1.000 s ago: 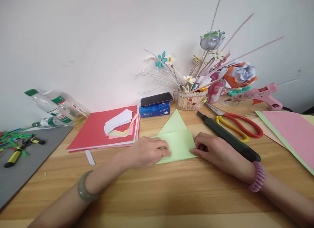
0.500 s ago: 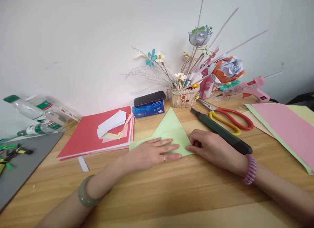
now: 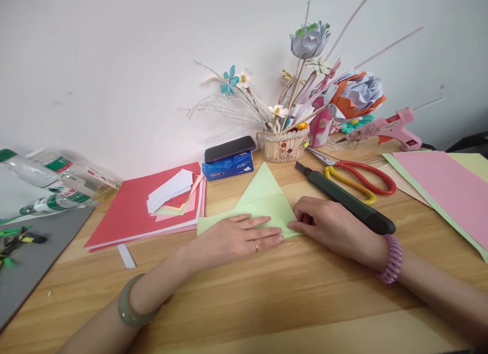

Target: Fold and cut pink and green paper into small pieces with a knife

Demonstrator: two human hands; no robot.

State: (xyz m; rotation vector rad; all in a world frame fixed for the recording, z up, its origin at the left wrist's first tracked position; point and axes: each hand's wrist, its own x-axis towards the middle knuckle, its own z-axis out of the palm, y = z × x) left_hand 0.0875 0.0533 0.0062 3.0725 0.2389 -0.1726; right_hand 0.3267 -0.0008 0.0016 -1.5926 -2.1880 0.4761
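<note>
Head view, from left to right: plastic bottles [image 3: 41, 168] are seen lying at the far left edge, above a grey mat [image 3: 34, 252] in the lower left of the frame. A stack of red paper [image 3: 137, 209] is laid to the right of them, with white and pale scraps [image 3: 170, 189] piled on its upper part.

Near the centre, the left hand [image 3: 236, 237] is pressed flat, fingers spread and extended, on the lower edge of a light green folded paper [image 3: 263, 201]; nothing is gripped by it. The paper is spread on the wooden tabletop [image 3: 267, 293] in the middle of the frame, its triangular tip pointed toward the wall. Behind it, a phone [image 3: 229, 149] is rested on a blue tissue pack [image 3: 229, 167], and a small basket of paper flowers [image 3: 284, 145] is placed just right of that.

The right hand [image 3: 331, 224] is set on the paper's right corner, fingers curled narrow, fingertips pinched down on the edge. A dark utility knife [image 3: 348, 204] is laid just beyond it, with red scissors [image 3: 356, 176] further back. At the upper right a pink glue gun [image 3: 385, 129] is seen, and pink and green sheets [image 3: 446, 191] are spread at the right edge.
</note>
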